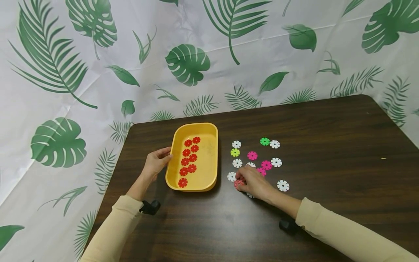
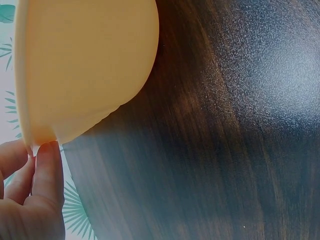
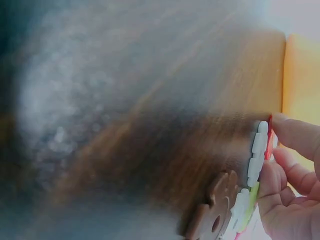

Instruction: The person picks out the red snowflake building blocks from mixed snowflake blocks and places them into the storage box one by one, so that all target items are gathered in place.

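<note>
My left hand (image 1: 154, 164) pinches the left rim of a yellow plastic tray (image 1: 209, 178); the left wrist view shows the fingers (image 2: 47, 170) at the tray's rim. Several red notched discs (image 1: 183, 182) lie in the tray along its left side. To the right of the tray, my right hand (image 1: 253, 183) pinches another red notched disc (image 1: 239, 183) low over the table. A white notched disc (image 1: 231, 177) lies just beside its fingertips. Part of the pinched disc is covered by fingers in the right wrist view.
White, pink (image 1: 252, 155), green (image 1: 264, 141) and yellow-green (image 1: 235, 152) discs are spread right of the tray on the dark wooden table (image 1: 327, 145). A brown-looking disc (image 3: 215, 207) appears near the right hand. Behind the table hangs a leaf-patterned cloth (image 1: 226, 72).
</note>
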`<state>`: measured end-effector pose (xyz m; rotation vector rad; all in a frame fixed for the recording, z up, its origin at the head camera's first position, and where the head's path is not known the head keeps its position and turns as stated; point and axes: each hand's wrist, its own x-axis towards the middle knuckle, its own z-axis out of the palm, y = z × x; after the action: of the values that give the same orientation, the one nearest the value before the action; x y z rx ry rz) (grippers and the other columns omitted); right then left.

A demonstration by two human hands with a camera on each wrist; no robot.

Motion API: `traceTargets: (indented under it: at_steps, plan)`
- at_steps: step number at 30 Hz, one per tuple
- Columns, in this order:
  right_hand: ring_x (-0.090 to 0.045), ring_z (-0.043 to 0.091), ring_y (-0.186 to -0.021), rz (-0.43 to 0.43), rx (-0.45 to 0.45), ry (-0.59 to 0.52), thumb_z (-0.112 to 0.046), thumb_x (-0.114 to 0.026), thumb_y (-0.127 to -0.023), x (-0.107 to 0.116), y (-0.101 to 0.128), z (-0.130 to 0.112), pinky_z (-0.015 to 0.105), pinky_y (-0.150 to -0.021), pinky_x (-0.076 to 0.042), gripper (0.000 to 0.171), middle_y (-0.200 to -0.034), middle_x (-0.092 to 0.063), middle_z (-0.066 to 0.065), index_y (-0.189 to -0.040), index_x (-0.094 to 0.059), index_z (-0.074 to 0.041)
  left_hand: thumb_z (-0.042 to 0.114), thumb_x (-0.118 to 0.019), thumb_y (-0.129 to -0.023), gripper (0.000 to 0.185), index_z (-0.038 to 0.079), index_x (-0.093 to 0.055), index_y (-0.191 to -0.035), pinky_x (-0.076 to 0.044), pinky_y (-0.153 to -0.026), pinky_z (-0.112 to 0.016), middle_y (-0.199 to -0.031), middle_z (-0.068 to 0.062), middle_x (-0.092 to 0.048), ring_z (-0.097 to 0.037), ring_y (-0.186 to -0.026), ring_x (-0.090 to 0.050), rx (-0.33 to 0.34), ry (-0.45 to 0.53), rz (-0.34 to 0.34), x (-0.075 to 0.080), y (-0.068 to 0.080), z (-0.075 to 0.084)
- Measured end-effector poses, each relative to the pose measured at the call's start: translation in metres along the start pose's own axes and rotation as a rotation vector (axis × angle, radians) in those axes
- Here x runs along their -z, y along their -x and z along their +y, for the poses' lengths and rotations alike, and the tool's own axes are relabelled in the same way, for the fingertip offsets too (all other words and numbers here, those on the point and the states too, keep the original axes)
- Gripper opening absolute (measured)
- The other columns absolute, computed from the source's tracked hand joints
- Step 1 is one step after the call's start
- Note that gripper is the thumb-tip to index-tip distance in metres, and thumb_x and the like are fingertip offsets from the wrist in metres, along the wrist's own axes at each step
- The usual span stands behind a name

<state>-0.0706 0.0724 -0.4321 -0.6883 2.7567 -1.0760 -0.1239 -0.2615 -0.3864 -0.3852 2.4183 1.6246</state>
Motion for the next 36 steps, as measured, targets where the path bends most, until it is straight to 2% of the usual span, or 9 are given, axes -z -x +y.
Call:
traceTargets:
  at_steps: [12,16,22,27,32,36]
  plan:
    - [-0.043,0.012,-0.072,-0.035,0.020,0.045,-0.009,-0.081,-0.068,0.001,-0.003,0.000,0.021,-0.059,-0.037,0.023,-0.076,-0.049,0.000,-0.080,-0.062,-0.009,0.006,-0.055,-0.094,0.042,-0.002,-0.049,-0.134,-0.053,-0.087,-0.025,-0.121,-0.020,-0.054,-0.013,-0.094,-0.057,-0.003,-0.016,0.004,0.000,0.001,0.000]
    - [-0.045,0.011,-0.072,-0.035,0.035,0.034,-0.008,-0.081,-0.067,0.002,-0.003,0.000,0.021,-0.059,-0.040,0.025,-0.077,-0.051,-0.001,-0.079,-0.059,-0.010,0.006,-0.055,-0.094,0.042,-0.002,-0.049,-0.134,-0.053,-0.087,-0.026,-0.121,-0.020,-0.055,-0.014,-0.095,-0.057,-0.001,-0.020,0.005,0.000,0.001,-0.001]
    - [-0.053,0.011,-0.071,-0.037,0.022,-0.090,0.003,-0.077,-0.070,0.004,-0.006,0.005,0.020,-0.060,-0.047,0.024,-0.076,-0.058,0.001,-0.080,-0.058,-0.007,0.006,-0.055,-0.094,0.041,-0.002,-0.050,-0.134,-0.054,-0.083,-0.022,-0.120,-0.020,-0.055,-0.014,-0.094,-0.058,-0.008,-0.017,0.004,0.000,0.001,0.000]
    - [-0.054,0.011,-0.068,-0.048,-0.012,-0.185,0.010,-0.071,-0.072,0.006,-0.008,0.009,0.020,-0.059,-0.049,0.021,-0.074,-0.061,0.003,-0.082,-0.059,-0.005,0.006,-0.055,-0.094,0.040,-0.001,-0.051,-0.133,-0.054,-0.080,-0.020,-0.118,-0.018,-0.055,-0.014,-0.093,-0.057,-0.007,-0.021,0.010,-0.001,0.001,-0.001]
    - [-0.055,0.011,-0.068,-0.055,-0.048,-0.273,0.009,-0.070,-0.074,0.009,-0.009,0.013,0.019,-0.060,-0.050,0.018,-0.074,-0.062,0.004,-0.084,-0.061,-0.002,0.007,-0.056,-0.094,0.040,-0.001,-0.051,-0.133,-0.054,-0.083,-0.023,-0.118,-0.018,-0.056,-0.015,-0.094,-0.058,-0.003,-0.028,0.010,-0.001,0.001,0.000]
    - [-0.056,0.013,-0.069,-0.063,-0.106,-0.385,0.007,-0.070,-0.076,0.015,-0.012,0.012,0.019,-0.060,-0.050,0.016,-0.077,-0.062,0.006,-0.089,-0.062,0.001,0.007,-0.055,-0.094,0.041,-0.001,-0.050,-0.134,-0.054,-0.085,-0.025,-0.118,-0.018,-0.055,-0.016,-0.094,-0.058,0.001,-0.027,0.010,-0.001,0.002,0.001]
